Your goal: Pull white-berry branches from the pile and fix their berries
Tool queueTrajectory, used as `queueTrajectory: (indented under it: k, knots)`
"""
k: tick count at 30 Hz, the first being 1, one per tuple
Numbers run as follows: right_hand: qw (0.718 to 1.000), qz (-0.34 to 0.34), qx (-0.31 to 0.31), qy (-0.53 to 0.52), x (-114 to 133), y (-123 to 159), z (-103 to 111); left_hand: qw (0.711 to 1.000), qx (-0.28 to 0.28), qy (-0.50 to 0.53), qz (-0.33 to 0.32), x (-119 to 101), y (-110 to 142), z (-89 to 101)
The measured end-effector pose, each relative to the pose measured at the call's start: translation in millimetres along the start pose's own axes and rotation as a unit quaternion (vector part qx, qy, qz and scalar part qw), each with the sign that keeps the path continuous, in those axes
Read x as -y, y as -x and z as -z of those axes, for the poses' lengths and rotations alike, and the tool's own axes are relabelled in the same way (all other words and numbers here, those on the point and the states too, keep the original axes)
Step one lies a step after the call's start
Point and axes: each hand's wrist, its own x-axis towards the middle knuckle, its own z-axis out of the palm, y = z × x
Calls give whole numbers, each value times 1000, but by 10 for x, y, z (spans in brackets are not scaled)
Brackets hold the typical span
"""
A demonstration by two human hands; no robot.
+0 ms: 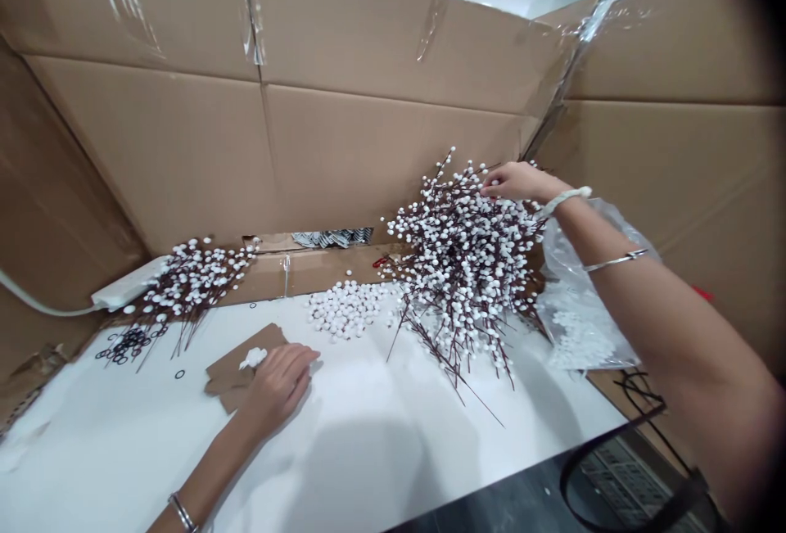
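Note:
A big heap of artificial berry branches [467, 246], with white berries on dark red stems, lies at the right of the table. My right hand [519, 181] reaches over its top, thumb and fingers pinched on a berry branch there; which stem is hard to make out among the others. My left hand [282, 377] rests on the table with fingers stretched to the right, at the edge of a brown cardboard piece [228, 363]. Beside its knuckles, a small white lump [252, 358] sits on the cardboard. Loose white berries [347, 309] are spread between the hand and the heap.
A smaller bunch of berry branches [193, 275] lies at the left by a white power strip [132, 283] and dark rings [126, 345]. A clear plastic bag [583, 328] of white pieces stands under my right forearm. Cardboard walls [381, 132] enclose the white table [344, 467].

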Motion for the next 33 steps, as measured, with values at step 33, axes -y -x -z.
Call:
queueTrajectory:
  k: [33]
  knots:
    - [879,-31,-198,-432,65,62,100,999,37,24,12,18,53,-36]
